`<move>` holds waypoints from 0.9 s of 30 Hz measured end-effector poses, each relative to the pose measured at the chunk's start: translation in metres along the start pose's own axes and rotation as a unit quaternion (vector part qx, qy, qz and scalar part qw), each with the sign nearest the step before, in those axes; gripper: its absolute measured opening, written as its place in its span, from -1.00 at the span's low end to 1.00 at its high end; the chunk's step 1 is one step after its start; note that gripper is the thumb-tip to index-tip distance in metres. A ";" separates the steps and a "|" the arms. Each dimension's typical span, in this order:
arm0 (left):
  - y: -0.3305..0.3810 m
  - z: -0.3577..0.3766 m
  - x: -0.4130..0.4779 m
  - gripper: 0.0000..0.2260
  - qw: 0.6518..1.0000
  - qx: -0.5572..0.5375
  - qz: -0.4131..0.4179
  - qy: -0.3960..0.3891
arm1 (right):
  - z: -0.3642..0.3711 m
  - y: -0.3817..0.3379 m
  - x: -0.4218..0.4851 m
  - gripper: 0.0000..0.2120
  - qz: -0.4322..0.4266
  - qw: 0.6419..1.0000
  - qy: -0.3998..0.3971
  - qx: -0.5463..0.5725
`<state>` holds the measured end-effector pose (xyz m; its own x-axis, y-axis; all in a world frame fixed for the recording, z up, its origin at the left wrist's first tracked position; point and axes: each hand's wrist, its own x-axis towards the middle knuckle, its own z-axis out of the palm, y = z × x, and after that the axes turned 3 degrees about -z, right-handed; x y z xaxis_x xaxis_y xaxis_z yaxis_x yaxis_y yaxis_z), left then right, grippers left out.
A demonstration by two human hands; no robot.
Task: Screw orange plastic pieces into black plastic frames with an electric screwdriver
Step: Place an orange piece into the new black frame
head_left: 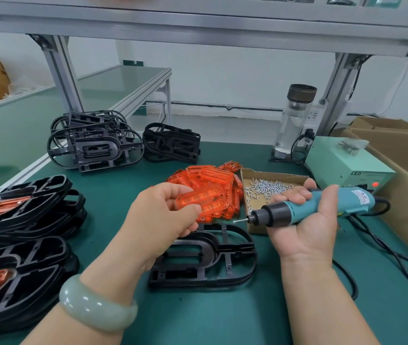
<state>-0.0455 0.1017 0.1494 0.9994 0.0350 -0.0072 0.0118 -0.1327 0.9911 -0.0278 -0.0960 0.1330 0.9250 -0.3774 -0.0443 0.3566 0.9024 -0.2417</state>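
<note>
One translucent orange plastic piece [204,198], oblong with a ribbed face and small screw ears along its rim, is held in the left hand [163,212] above the far end of the black plastic frame [205,257], which lies flat on the green worktop [223,317]. The thumb and curled fingers [190,210] pinch the piece at its left end; the rest projects to the right, clear of the hand and not seated in the frame. Judged by its thin moulded walls, the piece is light and stiff, with a glossy surface that may slip under a loose pinch. Take hold along the long edges and keep the screw ears uncovered; excess pressure on an ear could crack it. The right hand [305,230] lies palm up, its fingers wrapped round the teal electric screwdriver [322,205]. The bit points left, its tip just beside the lower right edge of the piece but apart from it. A pile of orange pieces [210,176] and a cardboard tray of small screws [267,189] lie just beyond the hands.
</note>
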 end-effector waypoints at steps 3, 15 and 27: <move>0.000 -0.002 -0.002 -0.79 1.000 0.010 0.007 0.003 | 0.000 0.001 0.000 -0.75 -0.003 1.000 0.001 -0.007; -0.010 -0.004 -0.007 -0.73 0.994 -0.109 -0.019 0.009 | -0.001 0.001 -0.001 -0.75 0.003 1.000 -0.006 -0.008; -0.019 0.002 -0.008 -0.86 0.958 -0.220 -0.176 0.045 | -0.001 0.002 0.000 -0.74 -0.001 1.000 -0.002 -0.022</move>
<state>-0.0536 0.1019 0.1302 0.9286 0.0891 -0.3603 0.3133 0.3324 0.8896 -0.0271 -0.0942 0.1310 0.9253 -0.3772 -0.0394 0.3514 0.8918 -0.2848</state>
